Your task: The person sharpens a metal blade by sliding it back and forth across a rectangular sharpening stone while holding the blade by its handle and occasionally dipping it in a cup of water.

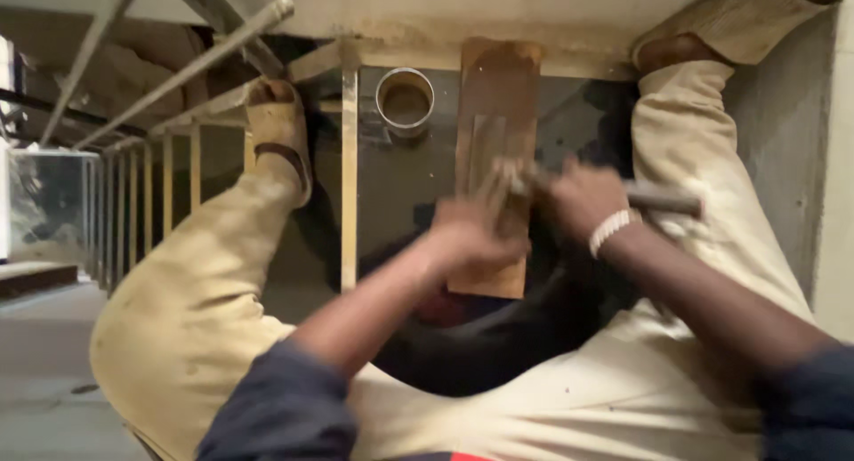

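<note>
A long brown wooden board [495, 96] lies between my knees, running away from me. My left hand [464, 234] presses on its near part, fingers curled around a thin pale piece that is blurred. My right hand [578, 198] wears a white beaded wristband and grips a dark rod-like tool handle [667, 203] that sticks out to the right; its working end meets the board next to my left hand. Both hands are motion-blurred.
A round metal tin [406, 101] stands beyond the board to its left. A pale wooden slat [349, 176] runs beside it. My legs in cream trousers and sandals frame the spot. Metal rods [178, 69] and railings are at the left, a grey wall at the right.
</note>
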